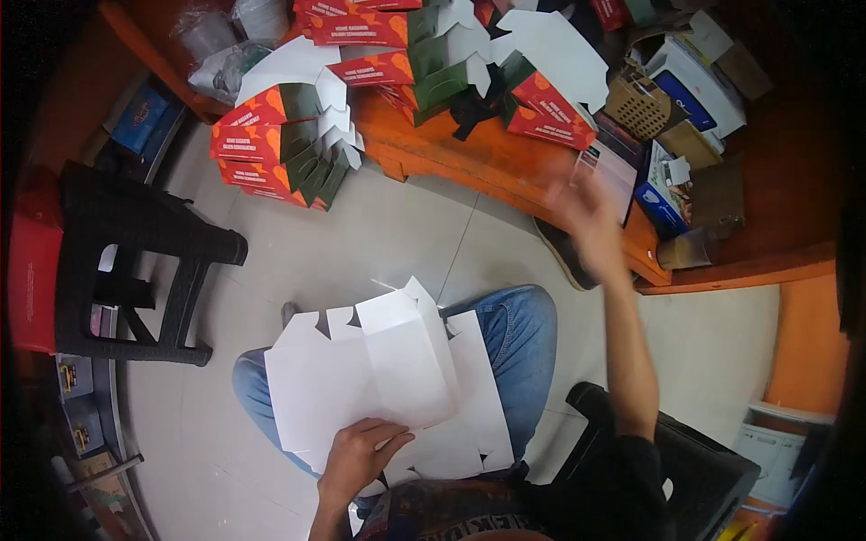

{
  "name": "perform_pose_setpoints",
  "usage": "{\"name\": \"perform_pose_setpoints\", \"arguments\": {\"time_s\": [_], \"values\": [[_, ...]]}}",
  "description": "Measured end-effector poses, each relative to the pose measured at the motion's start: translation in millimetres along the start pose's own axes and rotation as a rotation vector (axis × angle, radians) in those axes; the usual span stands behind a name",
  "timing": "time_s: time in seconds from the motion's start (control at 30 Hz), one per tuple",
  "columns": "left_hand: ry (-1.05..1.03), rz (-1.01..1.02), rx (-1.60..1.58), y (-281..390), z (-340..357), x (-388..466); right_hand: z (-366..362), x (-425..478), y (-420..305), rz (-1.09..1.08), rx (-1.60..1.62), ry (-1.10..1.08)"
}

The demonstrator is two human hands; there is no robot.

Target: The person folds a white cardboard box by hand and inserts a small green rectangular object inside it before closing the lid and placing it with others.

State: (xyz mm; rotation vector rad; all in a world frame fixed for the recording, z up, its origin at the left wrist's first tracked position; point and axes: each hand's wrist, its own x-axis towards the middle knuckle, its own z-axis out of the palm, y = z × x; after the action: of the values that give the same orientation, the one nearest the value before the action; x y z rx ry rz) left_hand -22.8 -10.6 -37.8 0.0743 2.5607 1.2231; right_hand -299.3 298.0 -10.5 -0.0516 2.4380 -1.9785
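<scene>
Across my lap lie white die-cut cardboard box blanks (pixel 318 385), one with a folded panel standing up in its middle. My left hand (pixel 369 450) rests at the near edge of that folded panel, thumb and fingers close together on the card. Raised to the right, over the edge of the orange wooden bench, my right hand (pixel 585 209) is blurred, and no object shows in it. Beyond it on the bench is a folded red and green printed box (pixel 551 111) with a white lid flap. More such boxes (pixel 250 142) are stacked at the upper left.
A black plastic stool (pixel 152 264) stands on the left, another black stool (pixel 683 453) at the lower right. The orange bench (pixel 440 152) crosses the far side. Cartons (pixel 697 88) and a plastic cup (pixel 683 250) sit at its right end. A shoe (pixel 565 253) shows beneath it.
</scene>
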Motion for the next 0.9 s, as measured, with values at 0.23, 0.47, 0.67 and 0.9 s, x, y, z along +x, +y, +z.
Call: {"name": "perform_pose_setpoints", "arguments": {"time_s": [0.23, 0.47, 0.67, 0.9], "values": [[0.206, -0.105, -0.065, 18.3, -21.2, -1.4, 100.1, -180.3, -2.9, -0.291, -0.362, -1.006], [0.632, 0.338, 0.313, 53.4, -30.4, -41.6, 120.1, -215.0, 21.1, -0.412, -0.409, -0.677], [0.523, 0.076, -0.359, -19.8, 34.3, -90.7, 132.4, -242.2, 20.9, -0.297, -0.247, -0.730], [0.462, -0.175, 0.024, -99.9, 44.1, -90.5, 155.2, -272.3, 67.0, -0.047, 0.071, -1.093]]}}
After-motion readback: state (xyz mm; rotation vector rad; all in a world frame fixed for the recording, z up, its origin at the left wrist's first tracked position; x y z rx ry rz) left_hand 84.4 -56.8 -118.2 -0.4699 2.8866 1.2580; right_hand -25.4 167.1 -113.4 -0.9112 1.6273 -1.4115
